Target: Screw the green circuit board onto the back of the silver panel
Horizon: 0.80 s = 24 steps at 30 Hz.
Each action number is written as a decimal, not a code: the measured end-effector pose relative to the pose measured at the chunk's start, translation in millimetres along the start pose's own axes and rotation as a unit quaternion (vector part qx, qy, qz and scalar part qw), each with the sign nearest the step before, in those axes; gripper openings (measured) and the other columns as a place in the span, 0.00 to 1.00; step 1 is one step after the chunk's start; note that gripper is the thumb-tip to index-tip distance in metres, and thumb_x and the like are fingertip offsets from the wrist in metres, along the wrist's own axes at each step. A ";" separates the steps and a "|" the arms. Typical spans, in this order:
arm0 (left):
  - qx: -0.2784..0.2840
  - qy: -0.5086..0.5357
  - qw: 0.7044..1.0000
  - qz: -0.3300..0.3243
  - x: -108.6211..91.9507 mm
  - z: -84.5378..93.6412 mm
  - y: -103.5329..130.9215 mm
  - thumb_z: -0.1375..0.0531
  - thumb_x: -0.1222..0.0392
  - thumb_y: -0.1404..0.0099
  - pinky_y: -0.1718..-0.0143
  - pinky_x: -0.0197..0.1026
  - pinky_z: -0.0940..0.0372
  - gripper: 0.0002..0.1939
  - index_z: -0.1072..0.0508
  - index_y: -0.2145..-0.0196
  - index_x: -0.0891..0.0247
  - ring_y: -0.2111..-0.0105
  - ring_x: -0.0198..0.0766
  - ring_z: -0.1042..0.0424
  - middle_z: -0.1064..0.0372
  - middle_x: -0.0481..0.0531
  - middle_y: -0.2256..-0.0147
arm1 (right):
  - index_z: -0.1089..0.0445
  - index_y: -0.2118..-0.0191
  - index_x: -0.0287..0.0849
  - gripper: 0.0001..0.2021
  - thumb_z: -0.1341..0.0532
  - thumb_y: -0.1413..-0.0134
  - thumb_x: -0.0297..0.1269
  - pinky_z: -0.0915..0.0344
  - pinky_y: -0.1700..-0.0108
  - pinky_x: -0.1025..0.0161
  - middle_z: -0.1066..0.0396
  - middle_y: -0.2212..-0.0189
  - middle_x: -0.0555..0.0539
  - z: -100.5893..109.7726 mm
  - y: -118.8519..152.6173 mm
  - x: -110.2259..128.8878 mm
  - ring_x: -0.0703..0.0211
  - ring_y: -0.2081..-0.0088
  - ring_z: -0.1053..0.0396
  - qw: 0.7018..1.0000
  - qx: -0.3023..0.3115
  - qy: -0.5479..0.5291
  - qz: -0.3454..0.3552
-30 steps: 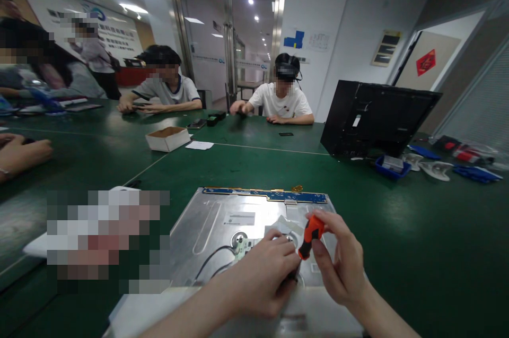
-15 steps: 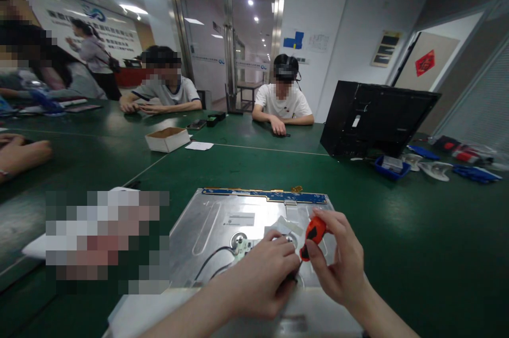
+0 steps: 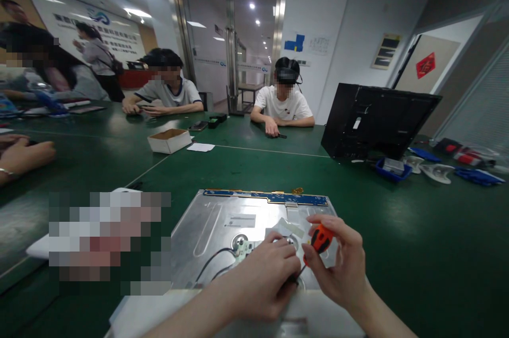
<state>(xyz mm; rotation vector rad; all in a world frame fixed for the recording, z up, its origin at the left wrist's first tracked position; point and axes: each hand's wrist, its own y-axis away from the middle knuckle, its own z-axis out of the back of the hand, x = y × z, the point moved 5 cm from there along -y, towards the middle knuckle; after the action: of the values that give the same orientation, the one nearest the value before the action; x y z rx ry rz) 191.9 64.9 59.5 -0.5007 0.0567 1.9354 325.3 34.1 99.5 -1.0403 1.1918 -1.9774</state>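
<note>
A silver metal panel (image 3: 207,226) lies on the green table, with a long blue circuit strip (image 3: 238,195) along its far edge. On it sits a small pale circuit board (image 3: 245,249) with black wires, partly under my left hand (image 3: 270,269). That hand's fingers curl down near the panel; whatever they hold is hidden. My right hand (image 3: 342,258) grips an orange and black screwdriver (image 3: 322,238) between thumb and fingers. Its shaft slants down-left, its tip beside my left fingertips. Pale tape or paper (image 3: 284,227) lies beyond my left hand.
A black monitor (image 3: 377,120) stands at the right, beside a blue tray (image 3: 393,169) and blue gloves (image 3: 479,175). An open white box (image 3: 169,141) and paper (image 3: 201,147) lie beyond the panel. Several people are around the table.
The screwdriver handle has moved slightly right and turned in my right fingers, showing more of the shaft. My left hand has stayed almost still.
</note>
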 end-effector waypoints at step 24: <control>0.000 -0.005 1.000 0.000 0.2 -0.5 -0.2 0.41 0.65 0.39 0.49 0.51 0.42 0.06 0.30 0.63 0.60 0.60 0.46 0.29 0.27 0.53 0.62 | 0.41 0.38 0.43 0.25 0.42 0.41 0.24 0.30 0.57 0.63 0.35 0.54 0.44 -1.8 -7.8 8.5 0.58 0.56 0.33 0.999 0.024 0.004 0.028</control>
<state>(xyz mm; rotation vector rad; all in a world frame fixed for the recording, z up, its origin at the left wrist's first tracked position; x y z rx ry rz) 192.2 65.0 58.9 -0.4919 0.0502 1.9376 318.7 31.4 108.7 -0.9646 1.1606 -1.9585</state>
